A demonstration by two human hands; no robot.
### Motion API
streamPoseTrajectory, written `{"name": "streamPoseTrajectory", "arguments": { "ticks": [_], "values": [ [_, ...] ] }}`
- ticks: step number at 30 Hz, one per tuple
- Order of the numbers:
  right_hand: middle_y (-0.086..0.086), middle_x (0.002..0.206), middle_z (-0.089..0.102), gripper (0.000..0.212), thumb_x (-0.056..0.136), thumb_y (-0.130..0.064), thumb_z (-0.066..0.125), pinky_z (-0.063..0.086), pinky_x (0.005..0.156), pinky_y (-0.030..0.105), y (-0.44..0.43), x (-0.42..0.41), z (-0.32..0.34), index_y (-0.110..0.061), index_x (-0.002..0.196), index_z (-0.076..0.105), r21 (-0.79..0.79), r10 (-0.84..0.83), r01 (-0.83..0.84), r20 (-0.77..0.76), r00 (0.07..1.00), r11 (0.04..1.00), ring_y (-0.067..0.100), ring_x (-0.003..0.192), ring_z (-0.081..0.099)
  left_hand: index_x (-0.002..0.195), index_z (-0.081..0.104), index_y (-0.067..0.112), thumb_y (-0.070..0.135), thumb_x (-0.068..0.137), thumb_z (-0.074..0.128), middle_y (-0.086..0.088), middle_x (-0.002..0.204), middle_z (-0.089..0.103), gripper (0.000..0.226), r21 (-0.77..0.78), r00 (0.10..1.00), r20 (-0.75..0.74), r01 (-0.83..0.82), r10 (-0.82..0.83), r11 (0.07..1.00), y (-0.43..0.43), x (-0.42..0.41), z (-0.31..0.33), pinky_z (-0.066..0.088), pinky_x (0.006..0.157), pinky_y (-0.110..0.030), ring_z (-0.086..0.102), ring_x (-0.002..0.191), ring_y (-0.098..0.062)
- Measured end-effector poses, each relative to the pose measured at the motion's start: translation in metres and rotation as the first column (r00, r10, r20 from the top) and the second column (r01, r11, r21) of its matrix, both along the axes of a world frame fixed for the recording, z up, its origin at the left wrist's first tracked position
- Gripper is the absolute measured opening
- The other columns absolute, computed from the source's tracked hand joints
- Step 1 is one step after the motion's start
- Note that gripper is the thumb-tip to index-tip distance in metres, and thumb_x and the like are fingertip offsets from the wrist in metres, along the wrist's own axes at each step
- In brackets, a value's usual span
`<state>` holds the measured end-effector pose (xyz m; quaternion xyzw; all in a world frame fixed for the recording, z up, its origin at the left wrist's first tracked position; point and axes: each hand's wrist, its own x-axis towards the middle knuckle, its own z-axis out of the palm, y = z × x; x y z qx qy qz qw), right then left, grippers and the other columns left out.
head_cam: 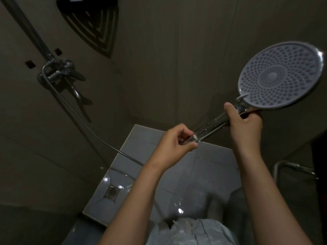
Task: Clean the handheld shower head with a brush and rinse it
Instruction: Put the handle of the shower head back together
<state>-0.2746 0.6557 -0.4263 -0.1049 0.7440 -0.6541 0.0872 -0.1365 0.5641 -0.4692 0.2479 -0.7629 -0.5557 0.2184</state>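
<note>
Right hand (245,124) is wrapped around the top of the chrome handle (212,127), right under the head, thumb lying along the near side. Left hand (174,144) has its fingers curled round the bottom end of that same handle, pinching the little fitting there. It's too dark and shiny to tell exactly what that piece is. So both hands are holding something, neither is open.

The shower head (281,75) itself is up in the air on the right, tilted up and away to the right, and its big round face full of nozzle dots is turned toward the camera. The face looks pale grey with a chrome rim around it.

A thin hose (99,137) runs from behind the left wrist up and left to the mixer tap (58,71) on the left wall. A riser pipe (30,29) goes up from the tap to the top left corner. High on the far wall there's a dark corner shelf (92,23) with something white sitting on it, cut off by the frame.

Below the hands is the wet tiled floor (212,167), catching some glare, with a square drain (111,191) on its left side. A chrome rail (293,167) sticks out on the right. Nearest the camera, at the bottom, there's some crinkly white plastic (191,232), and I can't tell what it is.
</note>
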Motion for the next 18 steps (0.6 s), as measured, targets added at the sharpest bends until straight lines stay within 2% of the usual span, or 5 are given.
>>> {"name": "streamPoseTrajectory", "arguments": {
  "ticks": [5,8,10,13,18],
  "values": [
    [-0.006,0.064,0.051,0.027,0.083,-0.034,0.067,0.035,0.046,0.008,-0.001,0.0,-0.005,-0.017,0.069,0.051,-0.019,-0.028,0.028,-0.009,1.0,0.999,0.001,0.055,0.046,0.073,0.047,0.03,0.011,0.072,0.077,0.007,0.074,0.058,0.035,-0.084,0.998,-0.017,-0.068,0.066,0.994,0.004,-0.004,-0.004,0.049,0.069,-0.03,0.057,0.073,-0.008],
    [-0.001,0.071,0.057,0.026,0.083,-0.034,0.068,0.037,0.059,0.019,0.0,-0.002,-0.008,-0.01,0.085,0.058,-0.041,-0.046,0.045,0.0,0.999,0.998,0.008,0.063,0.053,0.082,0.049,0.024,0.012,0.086,0.064,0.001,0.084,0.063,0.019,0.017,0.999,0.021,0.026,-0.026,1.0,0.006,-0.005,0.002,0.047,0.072,-0.022,0.058,0.074,-0.009],
    [0.002,0.08,0.06,0.029,0.083,-0.034,0.068,0.039,0.063,0.018,0.0,-0.002,-0.009,-0.009,0.094,0.06,-0.056,-0.044,0.044,0.016,0.999,0.997,0.013,0.071,0.056,0.088,0.052,0.015,0.008,0.091,0.056,-0.008,0.091,0.066,0.009,0.11,0.998,0.019,0.052,-0.055,0.993,0.005,-0.004,0.004,0.048,0.07,-0.017,0.06,0.073,-0.01],
    [-0.001,0.08,0.06,0.026,0.083,-0.033,0.068,0.039,0.053,0.006,0.0,-0.005,-0.008,-0.011,0.094,0.06,-0.051,-0.013,0.013,0.009,1.0,0.999,0.008,0.069,0.056,0.085,0.055,0.013,0.001,0.088,0.06,-0.009,0.086,0.066,0.013,0.165,0.997,-0.063,0.049,-0.039,0.985,0.002,-0.002,0.002,0.043,0.056,-0.008,0.063,0.064,-0.004],
    [-0.003,0.081,0.062,0.023,0.079,-0.038,0.071,0.046,0.076,0.03,0.0,-0.009,-0.013,-0.019,0.085,0.059,-0.054,0.047,-0.043,0.087,0.995,0.998,0.014,0.08,0.059,0.084,0.057,0.015,-0.001,0.084,0.064,-0.002,0.078,0.066,0.017,0.218,0.996,-0.082,0.056,-0.039,0.974,-0.004,-0.001,-0.002,0.041,0.051,-0.012,0.063,0.062,-0.003]
  ]
}}
